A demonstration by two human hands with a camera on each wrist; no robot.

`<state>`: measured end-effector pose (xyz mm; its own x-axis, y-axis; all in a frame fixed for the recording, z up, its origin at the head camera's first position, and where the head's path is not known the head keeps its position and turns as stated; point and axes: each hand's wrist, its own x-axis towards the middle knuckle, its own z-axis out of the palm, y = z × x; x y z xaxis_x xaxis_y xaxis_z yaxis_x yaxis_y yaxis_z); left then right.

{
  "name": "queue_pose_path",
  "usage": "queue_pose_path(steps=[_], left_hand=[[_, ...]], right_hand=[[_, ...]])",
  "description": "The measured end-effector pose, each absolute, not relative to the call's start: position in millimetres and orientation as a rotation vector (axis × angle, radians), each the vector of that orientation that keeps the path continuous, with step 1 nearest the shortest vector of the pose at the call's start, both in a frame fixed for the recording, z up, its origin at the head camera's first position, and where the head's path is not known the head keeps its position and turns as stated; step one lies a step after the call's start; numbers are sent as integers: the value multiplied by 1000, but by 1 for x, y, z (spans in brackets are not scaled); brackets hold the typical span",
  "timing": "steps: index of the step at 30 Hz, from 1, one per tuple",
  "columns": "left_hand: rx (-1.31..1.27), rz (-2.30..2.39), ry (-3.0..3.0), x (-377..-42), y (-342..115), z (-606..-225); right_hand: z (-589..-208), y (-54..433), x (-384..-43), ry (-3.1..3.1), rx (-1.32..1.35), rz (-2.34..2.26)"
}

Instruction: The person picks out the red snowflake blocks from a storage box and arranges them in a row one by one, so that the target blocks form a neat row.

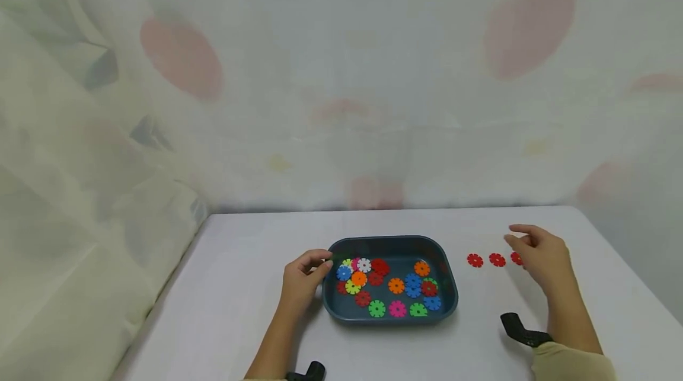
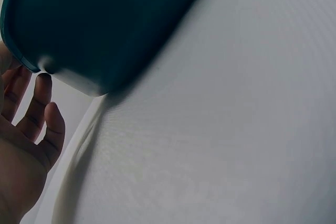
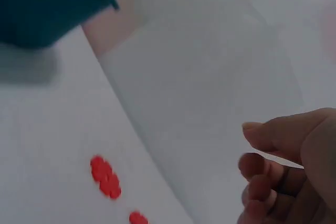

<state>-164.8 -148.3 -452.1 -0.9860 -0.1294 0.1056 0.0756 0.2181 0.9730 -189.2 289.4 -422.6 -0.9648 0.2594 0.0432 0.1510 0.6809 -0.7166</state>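
Note:
A dark teal tray point(image 1: 392, 321) stands on the table, holding many notched plastic discs in red, orange, blue, green, yellow, pink and white. My left hand point(image 1: 302, 280) holds the tray's left rim between thumb and fingers; in the left wrist view its fingers point(image 2: 37, 108) lie against the tray's edge. To the right of the tray, three red discs lie in a row: a left one point(image 1: 475, 260), a middle one point(image 1: 497, 259) and a right one point(image 1: 516, 258) partly covered by my right hand point(image 1: 544, 256). That hand hovers with thumb and fingertips apart and nothing between them.
The white table point(image 1: 240, 310) reaches back to a pale hanging cloth point(image 1: 341, 73) with a fruit print. More cloth point(image 1: 80, 221) hangs along the left side. Each wrist wears a black camera mount, such as the right mount point(image 1: 525, 333).

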Motion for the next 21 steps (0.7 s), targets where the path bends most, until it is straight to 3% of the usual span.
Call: queue_pose_path(steps=[5, 10, 21], left_hand=[[27, -1877, -2316, -165, -151, -454], [34, -1878, -2303, -166, -153, -454], [7, -1888, -2311, -166, -153, -453]], right_hand=[[-401, 232, -181, -2819, 106, 1093], [-395, 171, -168, -2844, 388, 973], [-430, 115, -152, -3078, 372, 656]])
